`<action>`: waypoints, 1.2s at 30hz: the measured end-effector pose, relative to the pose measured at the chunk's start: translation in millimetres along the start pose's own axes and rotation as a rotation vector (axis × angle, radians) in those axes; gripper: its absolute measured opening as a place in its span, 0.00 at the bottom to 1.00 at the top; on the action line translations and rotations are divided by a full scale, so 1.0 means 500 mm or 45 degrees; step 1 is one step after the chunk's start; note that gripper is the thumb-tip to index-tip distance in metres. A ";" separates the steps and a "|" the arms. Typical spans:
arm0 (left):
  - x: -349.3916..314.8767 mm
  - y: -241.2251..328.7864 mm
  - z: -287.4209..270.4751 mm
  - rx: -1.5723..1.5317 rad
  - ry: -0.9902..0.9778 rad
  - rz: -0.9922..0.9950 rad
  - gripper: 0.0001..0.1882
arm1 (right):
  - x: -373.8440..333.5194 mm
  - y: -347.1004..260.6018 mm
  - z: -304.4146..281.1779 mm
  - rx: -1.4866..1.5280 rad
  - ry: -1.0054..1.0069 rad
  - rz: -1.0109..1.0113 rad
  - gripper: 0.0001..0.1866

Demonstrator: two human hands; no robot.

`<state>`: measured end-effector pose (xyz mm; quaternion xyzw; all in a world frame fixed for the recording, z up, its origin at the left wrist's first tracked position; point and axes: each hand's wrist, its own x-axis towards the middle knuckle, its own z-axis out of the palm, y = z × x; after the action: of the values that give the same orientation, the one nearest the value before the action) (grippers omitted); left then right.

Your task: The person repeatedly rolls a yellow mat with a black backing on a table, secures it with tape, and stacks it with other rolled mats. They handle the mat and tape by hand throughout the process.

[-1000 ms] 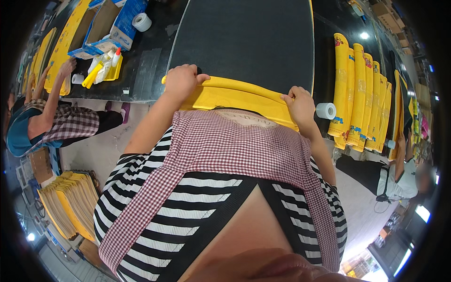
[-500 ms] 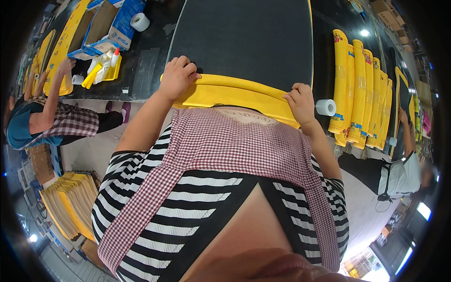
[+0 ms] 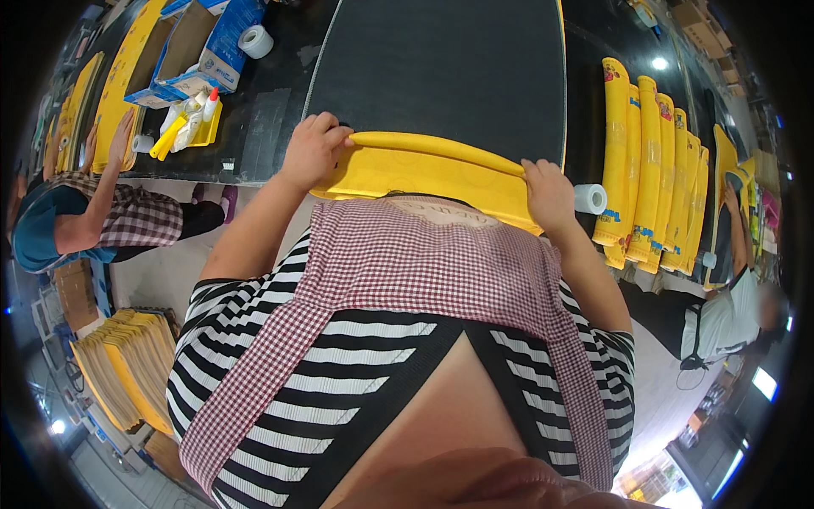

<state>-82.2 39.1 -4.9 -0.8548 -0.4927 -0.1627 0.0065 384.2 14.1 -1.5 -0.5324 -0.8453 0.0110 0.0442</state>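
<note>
A large mat, black on its upper face and yellow on its underside, lies in front of me, its near end curled into a yellow roll. My left hand grips the left end of the curled edge, fingers bent over it and thumb tucked in. At the right end, my right hand is closed on the same edge. The mat's black face stretches away flat from the roll. The roll's near side lies against my checked apron.
Several rolled yellow mats lie to the right, beside a white tape roll. At left are a blue carton, another tape roll and a yellow tray with bottles. Co-workers stand on both sides; stacked mats are lower left.
The curled edge looks rounder and tighter. My left hand has shifted slightly nearer me, and my right fingers have closed in at the end. The left co-worker's hands have moved along a mat.
</note>
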 end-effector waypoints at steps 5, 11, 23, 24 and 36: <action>0.087 0.021 -0.033 -0.354 -0.234 -0.645 0.07 | 0.062 0.010 -0.005 0.154 0.183 0.109 0.09; 0.070 0.015 -0.014 0.149 -0.351 -0.233 0.15 | 0.049 -0.011 0.017 -0.026 0.110 0.144 0.12; 0.116 0.074 0.054 0.163 -0.178 -0.441 0.44 | 0.120 0.006 0.071 -0.061 0.160 0.254 0.41; 0.166 0.047 0.060 0.181 -0.246 -0.482 0.43 | 0.172 0.028 0.072 -0.119 0.138 0.287 0.39; 0.417 -0.082 0.080 -0.041 -0.275 -0.354 0.30 | 0.259 0.031 0.081 -0.011 0.243 0.202 0.26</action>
<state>-9.9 242.1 10.5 -0.7910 -0.6012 -0.0771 -0.0828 338.9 138.5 -34.7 -0.5964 -0.7925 -0.0401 0.1212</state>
